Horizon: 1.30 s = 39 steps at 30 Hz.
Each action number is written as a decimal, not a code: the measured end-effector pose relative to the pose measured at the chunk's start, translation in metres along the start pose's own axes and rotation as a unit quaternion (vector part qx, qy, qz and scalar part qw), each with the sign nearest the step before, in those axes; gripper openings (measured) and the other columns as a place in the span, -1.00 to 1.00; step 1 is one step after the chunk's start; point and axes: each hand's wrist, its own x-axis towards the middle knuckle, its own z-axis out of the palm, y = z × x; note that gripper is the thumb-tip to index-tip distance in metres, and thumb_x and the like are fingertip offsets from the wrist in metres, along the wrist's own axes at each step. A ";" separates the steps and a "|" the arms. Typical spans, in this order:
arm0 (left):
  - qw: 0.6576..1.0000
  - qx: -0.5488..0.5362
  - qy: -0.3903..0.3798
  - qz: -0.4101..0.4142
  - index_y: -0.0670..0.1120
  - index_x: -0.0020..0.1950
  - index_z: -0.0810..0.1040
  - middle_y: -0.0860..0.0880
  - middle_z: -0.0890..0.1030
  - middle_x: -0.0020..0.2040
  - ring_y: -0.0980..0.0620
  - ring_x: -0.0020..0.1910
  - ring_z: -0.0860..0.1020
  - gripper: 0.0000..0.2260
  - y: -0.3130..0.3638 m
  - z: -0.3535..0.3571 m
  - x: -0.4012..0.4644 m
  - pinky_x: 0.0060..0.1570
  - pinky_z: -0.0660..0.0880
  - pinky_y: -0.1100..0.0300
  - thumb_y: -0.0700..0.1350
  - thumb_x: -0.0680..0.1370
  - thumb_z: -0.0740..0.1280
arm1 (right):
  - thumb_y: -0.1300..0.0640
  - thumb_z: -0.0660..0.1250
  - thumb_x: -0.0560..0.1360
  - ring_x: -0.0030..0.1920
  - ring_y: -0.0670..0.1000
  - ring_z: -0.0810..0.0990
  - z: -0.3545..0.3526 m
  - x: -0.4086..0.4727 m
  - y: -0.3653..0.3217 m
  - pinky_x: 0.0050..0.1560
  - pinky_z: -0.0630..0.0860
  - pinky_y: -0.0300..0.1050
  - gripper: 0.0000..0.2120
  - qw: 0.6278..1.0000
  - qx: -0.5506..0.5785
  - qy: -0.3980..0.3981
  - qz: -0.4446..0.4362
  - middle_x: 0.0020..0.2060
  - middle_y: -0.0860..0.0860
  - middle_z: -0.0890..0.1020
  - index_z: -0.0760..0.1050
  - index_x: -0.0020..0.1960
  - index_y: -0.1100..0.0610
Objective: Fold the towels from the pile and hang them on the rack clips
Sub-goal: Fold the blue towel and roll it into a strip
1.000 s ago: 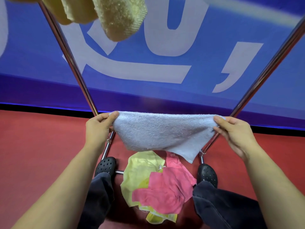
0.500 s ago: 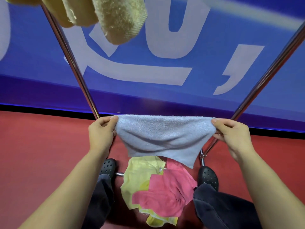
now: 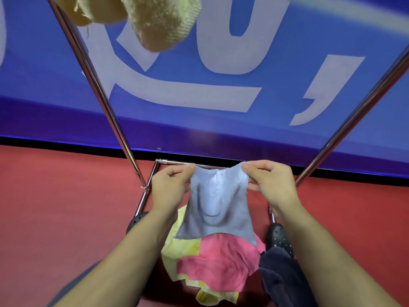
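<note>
Blue towel held up, folded in half.
The left hand (image 3: 170, 187) and right hand (image 3: 269, 182) pinch the blue towel's (image 3: 217, 207) top corners; it hangs above the pink towel (image 3: 221, 262) and yellow towel (image 3: 177, 251) on the floor.

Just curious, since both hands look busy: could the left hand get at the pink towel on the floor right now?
Probably not at once. The left hand and right hand both pinch the blue towel, which hangs over the pink towel. Once it lets go, the way down looks free.
</note>
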 end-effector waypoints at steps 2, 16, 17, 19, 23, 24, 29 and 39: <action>1.000 -0.001 -0.020 -0.008 -0.26 -0.09 0.68 -0.11 0.69 -0.21 -0.01 -0.20 0.63 -0.91 -0.004 0.005 -0.001 -0.10 0.64 0.10 -0.22 0.54 0.49 | 0.26 0.47 0.52 -0.31 -0.10 0.65 0.013 0.001 0.004 -0.14 0.70 -0.09 -0.95 1.000 -0.005 -0.011 0.008 -0.33 0.05 0.70 0.70 -0.07 0.24; 0.996 0.059 -0.068 0.027 -0.08 -0.15 0.72 -0.24 0.72 -0.14 -0.15 -0.15 0.63 -0.95 -0.016 0.026 0.003 0.09 0.57 -0.35 -0.15 0.51 0.51 | 0.14 0.44 0.54 -0.13 0.08 0.74 0.053 0.005 0.017 -0.05 0.70 0.18 -0.89 0.990 -0.118 -0.041 -0.065 -0.24 -0.03 0.75 0.70 -0.14 0.00; 0.995 0.059 -0.070 0.026 -0.10 -0.17 0.70 -0.24 0.70 -0.18 -0.13 -0.18 0.60 -0.93 -0.017 0.027 0.003 0.07 0.56 -0.34 -0.15 0.51 0.52 | 0.13 0.45 0.54 -0.14 0.07 0.74 0.054 0.006 0.018 -0.05 0.70 0.18 -0.89 0.990 -0.120 -0.036 -0.065 -0.25 -0.05 0.75 0.69 -0.14 0.00; 0.995 0.063 -0.075 0.031 -0.09 -0.24 0.67 -0.17 0.63 -0.27 -0.09 -0.22 0.55 -0.87 -0.017 0.027 0.004 0.01 0.57 -0.32 -0.15 0.51 0.52 | 0.08 0.45 0.51 -0.16 0.02 0.74 0.055 0.009 0.019 -0.03 0.69 0.18 -0.92 0.989 -0.126 -0.028 -0.069 -0.25 -0.08 0.75 0.70 -0.14 0.00; 0.995 0.070 -0.063 0.038 -0.05 -0.27 0.68 -0.09 0.65 -0.29 -0.05 -0.24 0.56 -0.84 -0.014 0.028 0.004 -0.04 0.59 -0.27 -0.16 0.52 0.51 | 0.03 0.44 0.49 -0.16 -0.12 0.72 0.053 0.012 0.021 0.00 0.68 0.12 -0.92 0.985 -0.152 -0.002 -0.079 -0.23 -0.17 0.74 0.68 -0.16 -0.05; 0.995 0.069 -0.061 0.038 -0.07 -0.26 0.68 -0.09 0.66 -0.28 -0.04 -0.23 0.58 -0.85 -0.014 0.028 0.004 -0.02 0.59 -0.27 -0.17 0.52 0.51 | 0.05 0.44 0.51 -0.18 -0.14 0.71 0.052 0.012 0.021 -0.02 0.68 0.10 -0.89 0.983 -0.164 0.004 -0.085 -0.24 -0.18 0.74 0.66 -0.19 -0.08; 0.994 0.074 -0.068 0.044 -0.09 -0.21 0.69 -0.10 0.72 -0.23 -0.04 -0.20 0.63 -0.89 -0.017 0.032 -0.001 0.08 0.61 -0.25 -0.16 0.51 0.52 | 0.11 0.44 0.53 -0.33 -0.23 0.63 0.058 0.007 0.020 -0.17 0.56 -0.17 -0.82 0.979 -0.173 -0.006 -0.102 -0.30 -0.20 0.72 0.66 -0.22 -0.10; 0.979 0.061 -0.191 0.038 -0.15 0.24 0.67 -0.11 0.74 0.10 -0.07 0.19 0.68 -0.66 -0.010 0.030 -0.011 0.30 0.55 -0.01 -0.42 0.60 0.24 | 0.19 0.54 0.46 -0.16 -0.14 0.74 0.047 0.004 0.007 -0.10 0.64 -0.26 -0.91 0.991 -0.094 -0.037 -0.090 -0.20 -0.10 0.76 0.69 -0.05 0.05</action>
